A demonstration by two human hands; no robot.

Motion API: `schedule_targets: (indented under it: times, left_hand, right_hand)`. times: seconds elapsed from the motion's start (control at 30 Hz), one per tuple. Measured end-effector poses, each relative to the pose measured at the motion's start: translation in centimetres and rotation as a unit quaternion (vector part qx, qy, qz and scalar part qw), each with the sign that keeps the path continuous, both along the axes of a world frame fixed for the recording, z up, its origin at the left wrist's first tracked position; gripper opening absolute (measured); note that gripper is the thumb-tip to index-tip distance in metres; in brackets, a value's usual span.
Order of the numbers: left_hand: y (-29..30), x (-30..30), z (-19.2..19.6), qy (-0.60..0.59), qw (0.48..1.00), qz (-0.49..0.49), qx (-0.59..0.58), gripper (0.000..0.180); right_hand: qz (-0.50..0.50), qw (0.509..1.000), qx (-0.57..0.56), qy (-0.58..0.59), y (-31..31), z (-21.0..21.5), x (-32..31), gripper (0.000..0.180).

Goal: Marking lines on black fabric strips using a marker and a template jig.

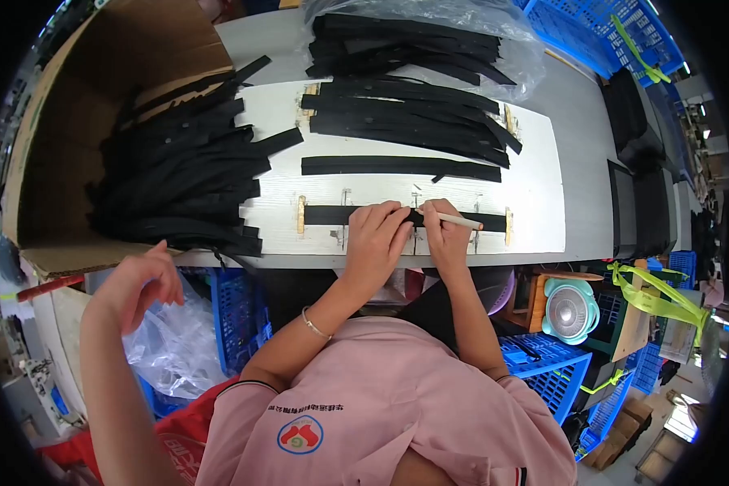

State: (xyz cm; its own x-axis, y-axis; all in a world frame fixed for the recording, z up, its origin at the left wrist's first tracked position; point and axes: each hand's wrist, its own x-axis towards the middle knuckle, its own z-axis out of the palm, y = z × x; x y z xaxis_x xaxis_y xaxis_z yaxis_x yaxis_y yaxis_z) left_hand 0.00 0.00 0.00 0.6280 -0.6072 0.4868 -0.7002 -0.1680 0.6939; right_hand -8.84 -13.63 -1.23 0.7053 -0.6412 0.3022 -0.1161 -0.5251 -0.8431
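A black fabric strip (324, 215) lies lengthwise on a white board (535, 178) with pencil-like marks and small tan end pieces. My left hand (374, 239) presses on the middle of this strip, its fingers together and closed on the cloth. Just right of it, my right hand (448, 235) is closed round a slim white pen (462, 220), whose tip meets the strip near my left fingertips. A single black strip (401, 168) lies parallel beyond, and a pile of similar strips (405, 117) sits farther back.
At left, a cardboard box (49, 154) on its side spills many black strips (178, 178). Another person's hand (142, 283) reaches in below it. Clear plastic with more strips (405, 44) lies at the back. Blue crates (543, 368) and a teal fan (571, 312) stand lower right.
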Motion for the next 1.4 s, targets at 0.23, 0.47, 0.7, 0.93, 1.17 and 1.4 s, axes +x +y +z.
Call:
schedule_targets:
  times: [0.23,0.47,0.7,0.93,1.17,1.4]
  left_hand:
    - [-0.6,0.0,-0.5,-0.001,1.0,0.001,0.024,0.016]
    - [-0.9,-0.1,-0.6,-0.016,1.0,0.003,0.024,0.016]
    - [-0.9,-0.2,-0.6,-0.016,1.0,0.001,0.022,0.015]
    - [-0.9,-0.2,-0.6,-0.027,0.999,0.007,0.024,0.014]
    - [-1.8,-0.6,-0.8,-0.033,0.999,0.013,0.025,0.014]
    - [-7.2,-3.5,0.6,-0.041,0.995,-0.085,-0.022,0.015]
  right_hand:
    - [0.007,0.999,0.045,0.008,0.0,1.0,-0.7,0.021]
    - [0.039,0.999,-0.026,-0.014,-0.4,0.4,-0.5,0.025]
    - [0.07,0.997,0.021,0.032,-0.9,0.1,-1.8,0.023]
    - [-0.088,0.97,0.199,-0.105,-5.5,3.9,-6.1,0.025]
    - [-0.084,0.982,0.163,-0.038,-8.5,0.9,-7.1,0.024]
    - [-0.075,0.989,0.123,-0.035,-8.2,0.6,-6.8,0.024]
